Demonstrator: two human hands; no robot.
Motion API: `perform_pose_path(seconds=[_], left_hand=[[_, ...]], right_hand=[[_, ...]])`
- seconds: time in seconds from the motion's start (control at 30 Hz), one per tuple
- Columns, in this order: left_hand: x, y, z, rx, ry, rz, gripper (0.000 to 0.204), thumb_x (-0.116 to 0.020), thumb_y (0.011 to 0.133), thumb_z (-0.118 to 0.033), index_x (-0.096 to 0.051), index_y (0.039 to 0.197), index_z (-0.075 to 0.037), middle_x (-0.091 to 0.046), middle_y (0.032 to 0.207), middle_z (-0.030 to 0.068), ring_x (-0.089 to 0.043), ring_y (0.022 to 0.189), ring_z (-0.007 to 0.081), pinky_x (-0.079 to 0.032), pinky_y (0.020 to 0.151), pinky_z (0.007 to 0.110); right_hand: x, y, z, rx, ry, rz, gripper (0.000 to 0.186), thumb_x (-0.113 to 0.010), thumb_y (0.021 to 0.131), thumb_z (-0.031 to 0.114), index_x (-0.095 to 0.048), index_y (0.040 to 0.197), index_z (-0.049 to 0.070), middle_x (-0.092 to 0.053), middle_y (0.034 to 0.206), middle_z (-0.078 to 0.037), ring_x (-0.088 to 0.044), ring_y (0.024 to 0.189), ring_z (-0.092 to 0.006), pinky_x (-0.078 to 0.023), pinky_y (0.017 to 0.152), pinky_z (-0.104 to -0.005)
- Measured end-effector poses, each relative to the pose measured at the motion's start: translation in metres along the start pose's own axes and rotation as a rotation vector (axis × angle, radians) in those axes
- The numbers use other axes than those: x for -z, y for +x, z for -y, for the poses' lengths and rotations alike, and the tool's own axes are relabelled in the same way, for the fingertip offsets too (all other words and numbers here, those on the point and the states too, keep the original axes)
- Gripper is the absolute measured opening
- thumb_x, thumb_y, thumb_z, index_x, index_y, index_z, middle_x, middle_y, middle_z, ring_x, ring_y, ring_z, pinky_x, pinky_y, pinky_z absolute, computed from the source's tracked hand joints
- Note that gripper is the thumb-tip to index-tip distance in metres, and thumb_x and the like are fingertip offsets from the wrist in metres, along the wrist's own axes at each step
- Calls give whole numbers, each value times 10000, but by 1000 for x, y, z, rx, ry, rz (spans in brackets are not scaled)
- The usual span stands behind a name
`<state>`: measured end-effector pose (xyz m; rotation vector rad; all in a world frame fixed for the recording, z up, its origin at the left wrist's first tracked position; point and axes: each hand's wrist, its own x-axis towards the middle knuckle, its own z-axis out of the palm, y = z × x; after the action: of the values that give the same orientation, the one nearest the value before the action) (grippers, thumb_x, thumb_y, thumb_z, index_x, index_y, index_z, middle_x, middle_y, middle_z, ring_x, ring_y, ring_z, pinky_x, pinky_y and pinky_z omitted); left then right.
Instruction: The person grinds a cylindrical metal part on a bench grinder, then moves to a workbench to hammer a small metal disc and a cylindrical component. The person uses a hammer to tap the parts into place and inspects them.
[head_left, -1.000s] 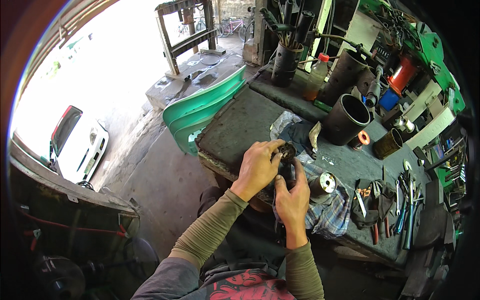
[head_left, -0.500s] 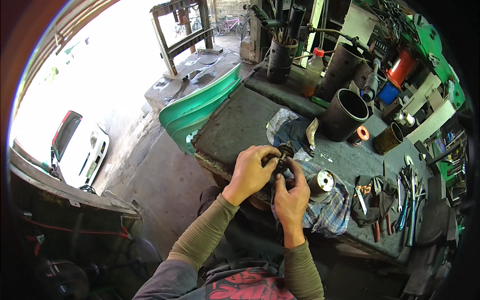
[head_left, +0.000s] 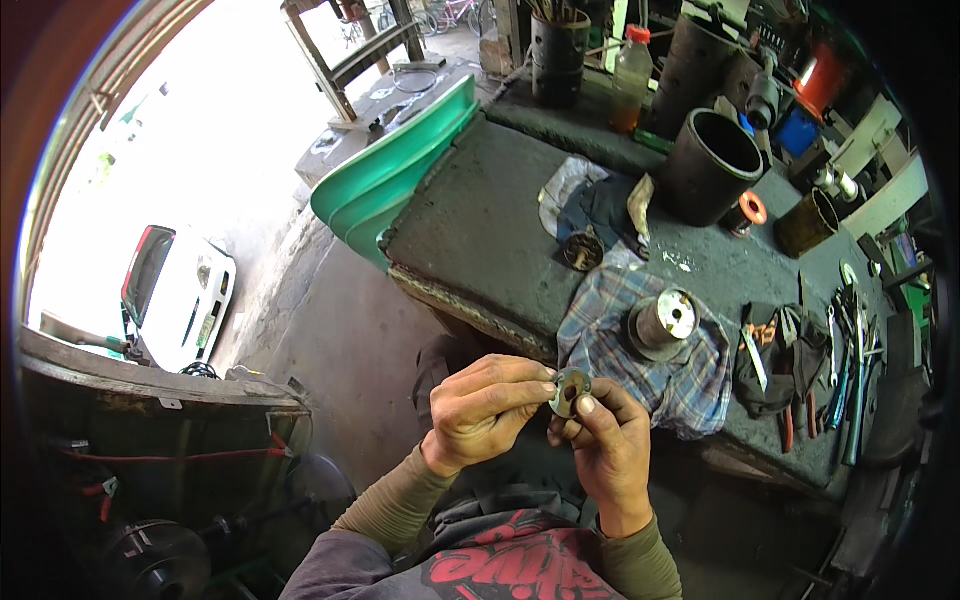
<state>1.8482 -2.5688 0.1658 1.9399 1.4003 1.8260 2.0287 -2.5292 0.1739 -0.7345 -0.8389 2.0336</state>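
Observation:
A small round metal disc with a hole in it is held up in front of the bench's near edge. My right hand grips its right side between thumb and fingers. Against the disc's left edge, my left hand pinches with closed fingertips. Just beyond my hands, a metal cylinder with a pale, holed top stands on a checked cloth. A dark round part lies on the bench past that cloth, beside a crumpled dark rag.
The dark workbench carries a wide black pipe piece, an orange-ended spool, a rusty can and a red-capped bottle. Pliers and wrenches lie at right. A green plastic chair stands by the bench's left edge.
My hands have drawn back from the dark round part at the bench edge towards my body. They now hold the metal disc, and the dark part lies on the bench. The view has tilted down.

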Motion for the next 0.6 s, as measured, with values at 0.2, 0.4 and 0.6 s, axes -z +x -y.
perform_pose_path(seconds=[0.2, 0.4, 0.6], left_hand=[[-16, -15, -30, 623, -595, -59, 283, -702, 951, 52, -651, 1229, 52, -739, 1095, 143, -713, 995, 174, -590, 883, 311], [-25, -4, -40, 883, -603, 64, 392, -734, 948, 19, -590, 1310, 63, -713, 1083, 124, -694, 958, 115, -585, 845, 252], [-32, -6, -45, 917, -603, 112, 412, -761, 921, 26, -588, 1292, 68, -725, 1039, 135, -707, 912, 128, -586, 806, 248]], right_hand=[[12, -12, 6, 24, -110, -28, 210, -721, 977, 150, -680, 1031, -49, -714, 901, -114, -671, 709, -158, -562, 633, -299], [22, -20, 4, 58, -198, -57, 206, -728, 978, 125, -683, 1074, -51, -699, 919, -70, -650, 755, -126, -541, 660, -270], [30, -21, 6, 70, -167, -100, 199, -733, 964, 115, -677, 1072, -42, -704, 927, -64, -645, 761, -110, -542, 662, -256]])
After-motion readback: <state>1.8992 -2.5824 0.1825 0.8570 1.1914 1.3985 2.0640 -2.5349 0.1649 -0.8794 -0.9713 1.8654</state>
